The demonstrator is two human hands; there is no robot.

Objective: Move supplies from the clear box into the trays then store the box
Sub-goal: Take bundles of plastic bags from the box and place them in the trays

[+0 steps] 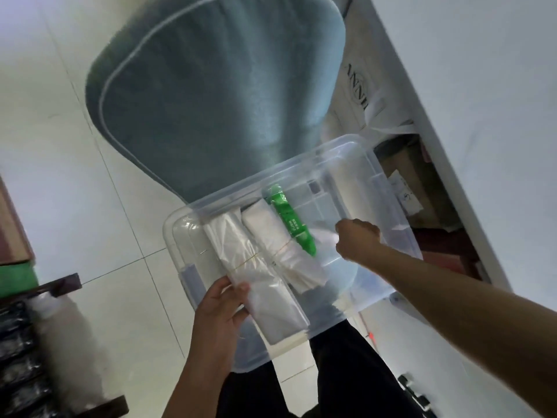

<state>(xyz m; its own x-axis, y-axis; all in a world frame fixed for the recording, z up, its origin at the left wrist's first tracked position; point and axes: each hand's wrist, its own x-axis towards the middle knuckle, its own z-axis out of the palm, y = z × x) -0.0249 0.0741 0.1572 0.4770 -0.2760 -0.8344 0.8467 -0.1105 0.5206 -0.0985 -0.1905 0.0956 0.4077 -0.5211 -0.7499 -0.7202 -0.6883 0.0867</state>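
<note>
- The clear box [346, 164] is held up in front of the person, over their legs and just in front of a teal chair [211, 95]; nothing seems to carry it but the hands.
- The left hand [221, 309] holds the box's near-left edge, its thumb pressed on the end of a clear plastic bundle [241, 267] that pokes past that edge.
- The right hand [357, 238] is inside the box with its fingers curled; whether it pinches anything I cannot tell, as its fingertips are blurred.
- Three long packs lie side by side in the left half of the box: the clear plastic bundle, a white bundle [277, 242] tied with a rubber band, and a green packet [291, 220].
- Each pack's long axis runs from the box's near-left edge towards its far wall, across the box's own length.
- The box's long axis runs from near-left to far-right.
- To do this step well, I judge the left hand should keep the box level while the right lifts one pack by its middle, so the loose plastic does not slip out.
- Trays [18, 351] of dark packets sit at the lower left, the likely place for them.
</note>
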